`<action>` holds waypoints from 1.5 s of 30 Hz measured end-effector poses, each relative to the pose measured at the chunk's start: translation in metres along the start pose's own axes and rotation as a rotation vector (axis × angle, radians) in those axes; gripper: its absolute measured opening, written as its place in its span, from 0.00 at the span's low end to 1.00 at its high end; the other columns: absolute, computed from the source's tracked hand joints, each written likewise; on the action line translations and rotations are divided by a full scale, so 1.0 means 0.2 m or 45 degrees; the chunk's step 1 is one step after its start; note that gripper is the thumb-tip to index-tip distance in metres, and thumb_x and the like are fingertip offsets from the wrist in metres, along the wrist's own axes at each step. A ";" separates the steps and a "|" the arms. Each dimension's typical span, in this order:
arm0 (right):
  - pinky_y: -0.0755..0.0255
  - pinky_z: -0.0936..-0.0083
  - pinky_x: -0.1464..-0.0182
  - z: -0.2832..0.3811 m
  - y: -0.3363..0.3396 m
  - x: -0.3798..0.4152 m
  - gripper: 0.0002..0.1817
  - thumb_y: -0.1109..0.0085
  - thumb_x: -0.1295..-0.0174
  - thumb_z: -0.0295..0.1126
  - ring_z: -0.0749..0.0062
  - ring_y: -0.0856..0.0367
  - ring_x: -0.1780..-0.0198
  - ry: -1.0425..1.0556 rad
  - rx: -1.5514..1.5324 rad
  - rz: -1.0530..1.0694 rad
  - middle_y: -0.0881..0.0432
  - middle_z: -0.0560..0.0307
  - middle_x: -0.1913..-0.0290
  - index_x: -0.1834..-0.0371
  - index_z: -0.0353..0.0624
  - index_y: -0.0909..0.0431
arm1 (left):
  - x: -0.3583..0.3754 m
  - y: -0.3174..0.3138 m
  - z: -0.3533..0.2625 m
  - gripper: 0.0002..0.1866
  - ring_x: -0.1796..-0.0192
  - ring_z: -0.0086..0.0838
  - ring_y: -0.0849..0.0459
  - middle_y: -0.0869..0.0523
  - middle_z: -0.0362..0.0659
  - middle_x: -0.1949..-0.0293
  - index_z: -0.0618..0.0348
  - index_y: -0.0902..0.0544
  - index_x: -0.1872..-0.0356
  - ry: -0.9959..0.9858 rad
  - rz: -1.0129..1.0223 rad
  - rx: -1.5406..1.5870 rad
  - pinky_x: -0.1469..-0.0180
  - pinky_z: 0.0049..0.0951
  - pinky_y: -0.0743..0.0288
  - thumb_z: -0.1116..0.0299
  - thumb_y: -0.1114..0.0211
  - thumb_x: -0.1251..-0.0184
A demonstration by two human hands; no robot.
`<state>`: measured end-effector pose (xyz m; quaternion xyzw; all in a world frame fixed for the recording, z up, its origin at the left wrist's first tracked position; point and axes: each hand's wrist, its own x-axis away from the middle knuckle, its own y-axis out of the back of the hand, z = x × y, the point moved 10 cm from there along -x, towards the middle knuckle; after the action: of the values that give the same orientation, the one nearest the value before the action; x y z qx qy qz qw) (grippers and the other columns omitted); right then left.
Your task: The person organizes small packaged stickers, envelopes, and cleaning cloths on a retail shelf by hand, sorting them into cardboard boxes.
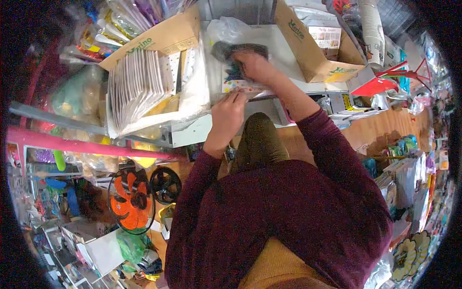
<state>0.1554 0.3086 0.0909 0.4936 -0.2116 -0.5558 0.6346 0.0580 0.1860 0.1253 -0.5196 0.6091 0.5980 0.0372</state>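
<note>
On the white work surface [288,55] lies a flat paper item with coloured dots [232,86]. My left hand [227,119] is closed at its near edge, fingertips pinched on the dotted paper. My right hand [255,66] reaches over the same item, on top of a dark, blurred bundle [225,51]; motion smears its fingers, and what they grip, if anything, is hidden. Clear crumpled plastic [227,30] sits just behind the bundle.
To the left, an open cardboard box [180,30] stands behind a row of upright white packets [137,84]. Another cardboard box [308,53] holds papers on the right, near stacked paper cups [371,31]. An orange-bladed fan [130,200] stands lower left.
</note>
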 end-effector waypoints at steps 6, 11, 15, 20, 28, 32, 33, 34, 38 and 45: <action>0.34 0.65 0.42 -0.16 0.18 0.01 0.23 0.55 0.51 0.20 0.45 0.26 0.47 -0.102 -0.069 -0.325 0.24 0.39 0.49 0.48 0.35 0.27 | 0.00 0.01 0.01 0.07 0.64 0.45 0.18 0.18 0.49 0.61 0.58 0.24 0.64 0.067 0.028 0.032 0.64 0.40 0.23 0.72 0.41 0.44; 0.30 0.72 0.51 0.00 0.64 0.19 0.19 0.54 0.49 0.18 0.55 0.20 0.53 -0.029 -0.547 -0.865 0.20 0.41 0.57 0.51 0.34 0.25 | -0.12 0.04 0.12 0.06 0.66 0.48 0.19 0.19 0.51 0.66 0.59 0.26 0.64 0.245 0.158 -0.004 0.67 0.42 0.25 0.72 0.42 0.42; 0.30 0.73 0.52 0.23 1.13 0.49 0.20 0.54 0.48 0.18 0.59 0.20 0.56 0.249 -0.409 -1.321 0.20 0.41 0.59 0.50 0.35 0.27 | -0.25 0.41 0.15 0.05 0.70 0.51 0.22 0.22 0.55 0.72 0.60 0.27 0.65 0.225 -0.444 0.271 0.71 0.39 0.29 0.76 0.45 0.43; 0.30 0.73 0.49 0.43 1.27 0.71 0.21 0.56 0.46 0.16 0.61 0.21 0.54 0.329 -0.357 -1.413 0.21 0.46 0.55 0.47 0.34 0.29 | -0.25 0.38 0.22 0.06 0.73 0.31 0.25 0.23 0.53 0.74 0.69 0.29 0.63 0.442 -0.543 0.659 0.68 0.31 0.31 0.77 0.45 0.39; 0.40 0.58 0.38 0.45 0.13 0.40 0.27 0.52 0.47 0.24 0.42 0.37 0.39 0.203 0.081 -0.286 0.34 0.38 0.40 0.40 0.38 0.36 | 0.02 -0.05 0.43 0.20 0.55 0.46 0.20 0.21 0.59 0.60 0.71 0.33 0.53 0.821 -0.334 0.816 0.52 0.37 0.29 0.80 0.42 0.50; 0.43 0.60 0.35 0.42 0.08 0.36 0.26 0.51 0.45 0.29 0.45 0.39 0.36 0.265 0.162 -0.175 0.36 0.40 0.37 0.41 0.38 0.35 | -0.01 0.02 0.35 0.20 0.56 0.47 0.19 0.20 0.58 0.62 0.69 0.33 0.54 0.795 -0.266 0.649 0.54 0.37 0.28 0.83 0.44 0.52; 0.43 0.60 0.35 0.38 0.08 0.36 0.26 0.51 0.45 0.29 0.45 0.39 0.36 0.261 0.155 -0.181 0.36 0.40 0.37 0.41 0.38 0.35 | 0.00 0.04 0.33 0.20 0.56 0.47 0.19 0.20 0.58 0.62 0.69 0.33 0.54 0.792 -0.259 0.643 0.54 0.37 0.28 0.83 0.44 0.52; 0.43 0.60 0.36 0.31 0.07 0.32 0.25 0.52 0.44 0.29 0.45 0.38 0.36 0.215 0.215 -0.182 0.35 0.40 0.38 0.41 0.37 0.35 | 0.00 0.03 0.33 0.19 0.57 0.46 0.19 0.20 0.57 0.64 0.68 0.32 0.55 0.842 -0.215 0.638 0.55 0.36 0.27 0.83 0.45 0.52; 0.41 0.62 0.36 0.09 0.13 0.23 0.22 0.54 0.43 0.26 0.45 0.36 0.38 0.058 0.269 -0.166 0.33 0.37 0.40 0.44 0.31 0.34 | 0.01 0.01 0.33 0.17 0.62 0.41 0.18 0.20 0.55 0.66 0.67 0.32 0.57 0.806 -0.270 0.595 0.60 0.33 0.27 0.85 0.45 0.51; 0.37 0.57 0.41 -0.26 0.22 0.26 0.17 0.57 0.44 0.24 0.45 0.31 0.44 -0.023 0.266 -0.468 0.27 0.37 0.48 0.50 0.34 0.29 | -0.03 0.14 0.28 0.17 0.60 0.35 0.18 0.21 0.54 0.64 0.68 0.36 0.53 0.695 -0.388 0.750 0.64 0.28 0.27 0.87 0.47 0.45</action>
<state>0.2354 0.2776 0.0930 0.5821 -0.1801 -0.6416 0.4659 0.0101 0.2247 0.1324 -0.7100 0.6575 0.2270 0.1094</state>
